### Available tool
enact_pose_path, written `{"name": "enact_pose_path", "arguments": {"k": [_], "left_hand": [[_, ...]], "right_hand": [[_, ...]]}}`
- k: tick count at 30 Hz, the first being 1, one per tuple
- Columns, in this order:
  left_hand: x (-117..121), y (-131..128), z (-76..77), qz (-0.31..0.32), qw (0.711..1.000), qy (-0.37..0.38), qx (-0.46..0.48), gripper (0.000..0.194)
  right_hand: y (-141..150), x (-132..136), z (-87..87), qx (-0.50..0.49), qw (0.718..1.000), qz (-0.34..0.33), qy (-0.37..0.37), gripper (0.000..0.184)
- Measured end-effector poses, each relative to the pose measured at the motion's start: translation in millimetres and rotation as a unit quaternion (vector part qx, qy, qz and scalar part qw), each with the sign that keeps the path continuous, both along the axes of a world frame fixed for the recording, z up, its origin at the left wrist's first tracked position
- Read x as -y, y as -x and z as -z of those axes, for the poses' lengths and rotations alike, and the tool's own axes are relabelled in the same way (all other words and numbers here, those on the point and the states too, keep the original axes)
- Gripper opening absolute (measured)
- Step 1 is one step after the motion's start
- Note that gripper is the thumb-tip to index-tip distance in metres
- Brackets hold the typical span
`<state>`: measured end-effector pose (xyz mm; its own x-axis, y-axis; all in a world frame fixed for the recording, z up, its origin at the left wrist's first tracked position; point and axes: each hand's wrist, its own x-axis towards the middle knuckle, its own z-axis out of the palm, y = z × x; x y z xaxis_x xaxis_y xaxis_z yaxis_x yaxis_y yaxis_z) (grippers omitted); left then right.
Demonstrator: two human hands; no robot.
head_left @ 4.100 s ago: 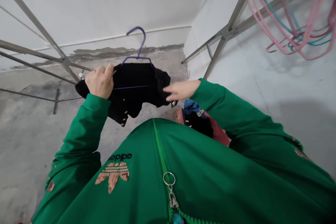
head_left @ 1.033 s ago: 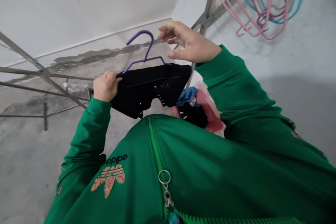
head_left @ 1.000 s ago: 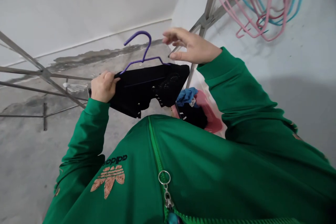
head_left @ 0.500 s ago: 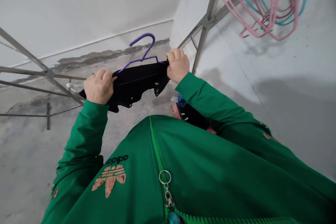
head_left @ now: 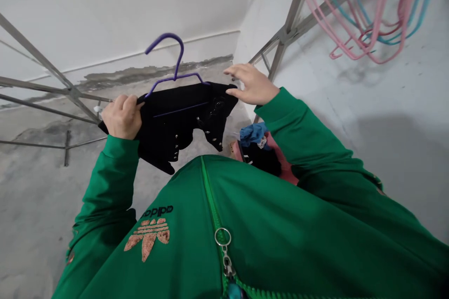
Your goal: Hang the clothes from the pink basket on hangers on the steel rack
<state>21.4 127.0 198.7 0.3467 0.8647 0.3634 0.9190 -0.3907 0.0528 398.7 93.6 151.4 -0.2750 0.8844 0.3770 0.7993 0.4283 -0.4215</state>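
A black garment (head_left: 164,133) with shiny buttons hangs on a purple clothes hanger (head_left: 178,63), in front of my body. My left hand (head_left: 122,117) is closed round the garment's left shoulder; whether the hanger's end is also in the grip is hidden. At the other shoulder my right hand (head_left: 250,84) has its fingers and thumb apart, with the thumb at the edge of the cloth. The hanger's hook points up and curls to the left. Part of the garment shows beyond my left hand.
Metal rack bars (head_left: 72,91) cross on the left, and another rack frame (head_left: 286,35) stands on the right. Several pink and blue hangers (head_left: 372,42) hang at the upper right. Below my right arm, blue cloth (head_left: 252,134) and dark clothes lie in a pink container (head_left: 287,168).
My right hand has let go of the garment's shoulder and moved right, its fingers opening. The garment and hanger have shifted left and tilted, and the front panels hang lower.
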Motion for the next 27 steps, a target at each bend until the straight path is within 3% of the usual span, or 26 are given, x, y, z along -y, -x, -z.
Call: {"name": "enact_pose_path", "arguments": {"k": [2, 6, 10, 14, 16, 18, 20, 23, 27], "left_hand": [[-2, 9, -1.8, 0.02, 0.999, -0.022, 0.021, 0.043], [-3, 20, -10.0, 0.059, 0.995, -0.077, 0.024, 0.049], [-9, 32, -16.5, 0.1, 0.993, -0.046, 0.045, 0.048], [-14, 50, -6.7, 0.126, 0.991, 0.038, 0.02, 0.035], [-11, 56, 1.5, 0.119, 0.992, 0.03, 0.004, 0.03], [-9, 59, 8.9, 0.094, 0.995, -0.013, 0.008, 0.026], [-9, 60, 14.3, 0.067, 0.996, -0.061, 0.012, 0.022], [-12, 65, 19.4, 0.04, 0.995, -0.086, 0.01, 0.016], [-17, 87, 21.1, -0.016, 0.995, -0.096, 0.038, 0.011]], "right_hand": [[-3, -8, -0.5, 0.005, 0.999, -0.033, 0.01, 0.047], [4, -12, 0.0, 0.012, 0.994, -0.089, 0.056, 0.035], [11, 2, 1.5, 0.018, 0.997, -0.063, 0.028, 0.042], [16, 18, 3.1, -0.033, 0.999, -0.032, -0.019, 0.047], [20, 23, 0.0, -0.068, 0.997, -0.035, -0.011, 0.048], [25, 25, -5.4, -0.093, 0.993, -0.058, 0.054, 0.046], [32, 25, -11.1, -0.11, 0.97, -0.126, 0.176, 0.045], [51, 26, -16.5, -0.158, 0.896, -0.244, 0.336, 0.047], [92, 26, -21.1, -0.259, 0.8, -0.325, 0.433, 0.041]]}}
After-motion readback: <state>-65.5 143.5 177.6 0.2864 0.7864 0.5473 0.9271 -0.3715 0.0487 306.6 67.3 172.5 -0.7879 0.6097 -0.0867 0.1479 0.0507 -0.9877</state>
